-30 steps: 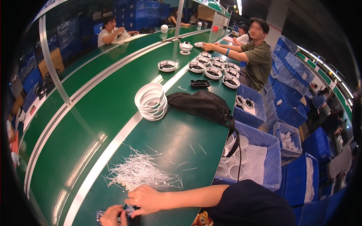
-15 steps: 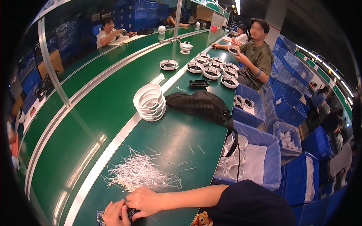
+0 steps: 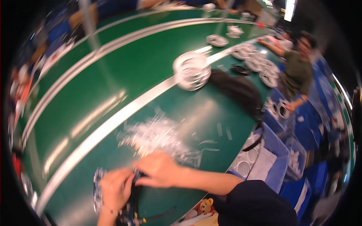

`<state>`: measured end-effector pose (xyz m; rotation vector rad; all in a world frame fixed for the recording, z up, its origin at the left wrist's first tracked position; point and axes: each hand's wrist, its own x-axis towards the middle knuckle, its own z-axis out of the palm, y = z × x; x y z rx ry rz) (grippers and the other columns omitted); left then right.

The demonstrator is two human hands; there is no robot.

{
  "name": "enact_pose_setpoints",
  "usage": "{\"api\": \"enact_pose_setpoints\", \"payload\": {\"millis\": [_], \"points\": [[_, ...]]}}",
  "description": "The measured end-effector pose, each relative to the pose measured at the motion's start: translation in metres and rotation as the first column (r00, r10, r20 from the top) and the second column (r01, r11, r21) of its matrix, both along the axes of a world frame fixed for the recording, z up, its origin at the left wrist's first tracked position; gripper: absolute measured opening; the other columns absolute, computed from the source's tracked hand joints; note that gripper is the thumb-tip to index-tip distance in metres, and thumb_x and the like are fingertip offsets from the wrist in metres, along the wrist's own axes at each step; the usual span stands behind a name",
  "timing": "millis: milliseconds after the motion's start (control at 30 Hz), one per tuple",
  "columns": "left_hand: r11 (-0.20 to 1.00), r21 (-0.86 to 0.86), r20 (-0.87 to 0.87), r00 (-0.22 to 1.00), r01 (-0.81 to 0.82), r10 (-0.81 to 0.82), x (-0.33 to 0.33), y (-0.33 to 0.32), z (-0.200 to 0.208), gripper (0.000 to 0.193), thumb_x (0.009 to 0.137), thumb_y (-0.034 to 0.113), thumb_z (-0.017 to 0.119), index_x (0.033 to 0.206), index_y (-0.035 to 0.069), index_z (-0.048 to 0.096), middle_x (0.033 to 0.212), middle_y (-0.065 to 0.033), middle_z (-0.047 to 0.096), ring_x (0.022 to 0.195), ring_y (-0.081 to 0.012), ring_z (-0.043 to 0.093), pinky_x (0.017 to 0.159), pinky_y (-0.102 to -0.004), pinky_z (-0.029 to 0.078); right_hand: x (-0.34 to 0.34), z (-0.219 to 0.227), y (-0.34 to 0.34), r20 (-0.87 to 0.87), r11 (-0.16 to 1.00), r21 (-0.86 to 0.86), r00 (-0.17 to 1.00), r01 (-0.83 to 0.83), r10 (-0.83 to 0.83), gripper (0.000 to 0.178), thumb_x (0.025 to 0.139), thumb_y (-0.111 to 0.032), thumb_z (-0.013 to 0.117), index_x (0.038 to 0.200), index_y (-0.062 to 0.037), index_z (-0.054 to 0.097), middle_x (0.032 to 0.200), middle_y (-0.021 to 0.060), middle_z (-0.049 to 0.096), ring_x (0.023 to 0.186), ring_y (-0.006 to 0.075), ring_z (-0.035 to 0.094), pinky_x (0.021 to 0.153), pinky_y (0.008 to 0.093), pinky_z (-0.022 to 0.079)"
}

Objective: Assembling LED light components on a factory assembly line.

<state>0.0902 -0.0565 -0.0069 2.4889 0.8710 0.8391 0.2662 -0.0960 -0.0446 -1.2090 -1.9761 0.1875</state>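
Note:
Near the lower left, my left hand (image 3: 114, 188) is closed around a blue, circuit-board-like part with black wires (image 3: 98, 184), which shows beyond its outer side. My right hand (image 3: 160, 170) meets it at the fingertips, pinched on a small dark piece of the same part. Black cable with small yellow bits (image 3: 135, 211) hangs below the hands over the green bench. Just beyond my right hand lies a loose heap of thin white strips, like cable ties (image 3: 160, 132). Motion blur hides the fine detail at the fingertips.
A stack of white rings (image 3: 192, 71) stands beside a black bag (image 3: 235, 90). White round housings (image 3: 256, 60) sit farther back, near a seated co-worker (image 3: 298, 71). Blue lined bins (image 3: 273, 141) line the bench's right side. A teddy-bear figure (image 3: 206, 206) shows at the near edge.
My view has swung, so the bench and heap sit differently in the picture. More of the wired part shows below my hands. The co-worker's arm has lowered toward a bin with a round part.

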Motion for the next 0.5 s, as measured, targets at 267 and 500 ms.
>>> {"api": "enact_pose_setpoints", "payload": {"millis": [267,500], "points": [[1.0,-0.003,0.11,0.994,0.008,-0.008,-0.019,0.018,0.004,0.014,0.068,0.0,0.067,0.081,0.002,0.061,0.082,-0.0108,0.063,0.074,-0.0275,0.062,0.065,-0.0325,0.05,0.0,0.013,0.009,0.001,0.999,0.011,0.999,0.035,-0.035,0.044,0.055,-0.025,0.08,0.09,-0.0054,0.063,0.068,0.0025,0.059,0.06,0.0157,0.055,0.061,0.0289,0.037],[0.996,0.015,0.082,0.993,0.084,-0.085,-0.009,0.008,-0.002,0.022,0.067,0.009,0.07,0.086,0.003,0.062,0.086,-0.0093,0.063,0.081,-0.0251,0.062,0.07,-0.0331,0.05,-0.005,0.009,0.002,-0.006,0.999,0.038,1.0,-0.02,0.02,0.043,0.06,-0.022,0.075,0.096,-0.0038,0.06,0.068,0.0025,0.052,0.061,0.0182,0.051,0.064,0.0309,0.037]]}}
